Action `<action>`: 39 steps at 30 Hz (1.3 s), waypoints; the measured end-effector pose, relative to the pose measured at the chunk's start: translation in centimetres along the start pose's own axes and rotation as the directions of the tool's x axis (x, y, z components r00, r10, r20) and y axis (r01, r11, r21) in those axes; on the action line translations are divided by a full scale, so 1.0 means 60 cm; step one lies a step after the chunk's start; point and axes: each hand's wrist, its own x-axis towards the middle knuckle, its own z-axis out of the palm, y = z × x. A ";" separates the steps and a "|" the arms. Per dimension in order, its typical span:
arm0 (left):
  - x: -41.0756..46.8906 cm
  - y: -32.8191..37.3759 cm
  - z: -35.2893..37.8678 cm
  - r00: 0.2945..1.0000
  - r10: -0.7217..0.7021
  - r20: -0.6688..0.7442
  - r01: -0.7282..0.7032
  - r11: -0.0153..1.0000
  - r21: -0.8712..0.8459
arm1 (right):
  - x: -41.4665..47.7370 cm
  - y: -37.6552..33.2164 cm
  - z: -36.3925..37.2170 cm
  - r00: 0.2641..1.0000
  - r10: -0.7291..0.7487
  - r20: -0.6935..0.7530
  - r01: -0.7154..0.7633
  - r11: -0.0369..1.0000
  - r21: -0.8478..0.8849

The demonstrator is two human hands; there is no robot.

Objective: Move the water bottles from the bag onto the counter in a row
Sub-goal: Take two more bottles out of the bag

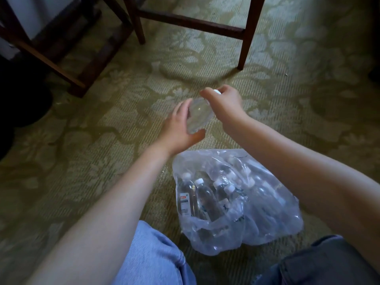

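Note:
A clear water bottle [198, 114] with a white cap is held above the carpet by both hands. My left hand [178, 128] wraps its lower body from the left. My right hand [224, 105] grips its top, fingers over the cap. Below them a clear plastic bag [273, 219] lies on the floor between my knees, with several more capped water bottles [205, 198] inside, some half hidden by the crumpled plastic. No counter is in view.
Patterned green carpet [86, 140] covers the floor. Dark wooden chair legs [246, 36] and a rung stand beyond the hands, and more dark furniture [67, 54] is at the upper left. My knees in light blue and grey fabric fill the bottom edge.

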 end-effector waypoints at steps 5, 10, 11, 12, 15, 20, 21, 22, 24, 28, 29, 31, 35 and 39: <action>0.005 -0.015 0.001 0.990 0.037 -0.139 -0.021 0.993 0.118 | -0.022 -0.014 0.002 0.976 -0.070 0.208 0.101 0.985 -0.140; -0.008 -0.025 -0.033 0.962 -0.070 -0.266 0.056 0.997 -0.059 | -0.036 -0.009 -0.009 0.875 -0.206 0.439 0.186 0.978 0.089; -0.011 -0.031 -0.040 0.951 -0.122 -0.284 0.090 0.988 -0.123 | -0.034 -0.001 -0.015 0.812 -0.190 0.552 0.196 0.979 0.048; -0.014 -0.042 -0.046 0.940 -0.165 -0.298 0.117 0.978 -0.174 | -0.034 0.008 -0.017 0.694 -0.118 0.710 0.200 0.979 -0.033; -0.027 -0.080 -0.061 0.925 -0.242 -0.293 0.174 0.955 -0.240 | -0.043 0.061 0.003 0.220 0.332 0.917 0.252 0.889 -0.382; -0.050 -0.124 -0.073 0.934 -0.314 -0.169 0.265 0.929 -0.260 | -0.033 0.144 0.064 0.384 0.440 0.811 0.639 0.508 -0.578; -0.055 -0.129 -0.073 0.933 -0.333 -0.136 0.292 0.923 -0.251 | -0.023 0.153 0.067 0.444 0.404 0.800 0.644 0.476 -0.598; -0.060 -0.135 -0.073 0.931 -0.352 -0.101 0.322 0.918 -0.231 | -0.011 0.162 0.071 0.489 0.384 0.783 0.643 0.448 -0.621; -0.068 -0.148 -0.068 0.924 -0.382 -0.027 0.369 0.906 -0.207 | 0.012 0.183 0.079 0.547 0.358 0.756 0.658 0.375 -0.653; -0.085 -0.163 -0.054 0.921 -0.382 0.077 0.389 0.907 -0.161 | 0.043 0.239 0.092 0.601 0.333 0.727 0.683 0.259 -0.683; -0.089 -0.165 -0.050 0.919 -0.379 0.108 0.392 0.909 -0.142 | 0.049 0.250 0.095 0.609 0.342 0.716 0.673 0.255 -0.695; -0.097 -0.167 -0.041 0.913 -0.364 0.187 0.383 0.920 -0.082 | 0.058 0.267 0.099 0.605 0.373 0.704 0.660 0.260 -0.705; -0.111 -0.174 -0.024 0.897 -0.343 0.278 0.361 0.932 -0.014 | 0.053 0.296 0.116 0.518 0.507 0.689 0.587 0.375 -0.718; -0.120 -0.184 -0.025 0.881 -0.358 0.309 0.368 0.929 0.029 | 0.035 0.316 0.124 0.405 0.542 0.737 0.593 0.458 -0.662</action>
